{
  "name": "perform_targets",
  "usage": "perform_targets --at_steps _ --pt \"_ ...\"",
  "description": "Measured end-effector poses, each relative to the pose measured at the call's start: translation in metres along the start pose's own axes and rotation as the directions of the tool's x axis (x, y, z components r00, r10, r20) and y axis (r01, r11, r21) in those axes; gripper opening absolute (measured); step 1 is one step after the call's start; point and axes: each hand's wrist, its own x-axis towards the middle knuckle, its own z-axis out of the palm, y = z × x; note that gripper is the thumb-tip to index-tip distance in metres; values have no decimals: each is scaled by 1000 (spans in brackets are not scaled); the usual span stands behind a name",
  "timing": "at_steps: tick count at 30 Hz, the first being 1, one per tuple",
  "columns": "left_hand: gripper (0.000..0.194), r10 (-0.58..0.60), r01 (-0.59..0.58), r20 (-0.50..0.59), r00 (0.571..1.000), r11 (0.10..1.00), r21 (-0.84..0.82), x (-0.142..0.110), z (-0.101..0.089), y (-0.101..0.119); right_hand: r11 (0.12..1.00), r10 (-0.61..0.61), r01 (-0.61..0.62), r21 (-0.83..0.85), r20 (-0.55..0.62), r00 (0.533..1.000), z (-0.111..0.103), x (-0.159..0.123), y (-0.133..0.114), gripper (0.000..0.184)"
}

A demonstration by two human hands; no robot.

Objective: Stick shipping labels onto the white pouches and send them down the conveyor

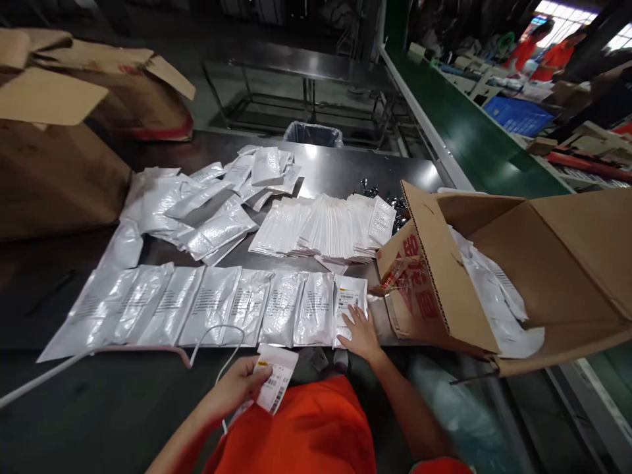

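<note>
Here the left hand [241, 385] pinches a sheet of barcode labels [274, 378] between thumb and fingers, holding it just off the near edge of the metal table [340, 168], above an orange garment [306, 434] that fills the bottom of the view. A thin white cable [217, 332] loops past this hand and runs away to its left.

Up and to the right of that grip, the right hand [361, 336] lies flat with fingers spread, pressing on the labelled pouch [350, 309], which already carries a white sticker near its far end. This pouch is the rightmost of a row of pouches [197, 313] laid side by side and slightly overlapping along the near edge of the table; the row stretches well away to the left of both hands.

Beyond the right hand, a fanned stack of white packets [326, 230] lies in overlapping rows. Further off and to the left of that, a loose heap of silvery pouches [207, 204] spreads across the table. Just to the right of the right hand stands an open cardboard box [494, 276], tipped toward the hands, with more white bags inside it. Another cardboard carton [54, 158] sits far off at the left, a bin lined with a bag [313, 135] shows past the far table edge, and a green conveyor [469, 138] runs off at the far right, where people in orange stand in the distance.
</note>
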Motion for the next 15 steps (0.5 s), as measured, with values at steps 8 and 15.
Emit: perform_targets --at_steps 8,15 --pt "66 -41 39 -59 997 998 -45 -1 -1 1 970 244 -245 4 -87 966 27 76 -15 68" --pt "62 29 -100 -300 953 970 -224 13 12 15 974 222 -215 70 -111 969 25 91 -3 69"
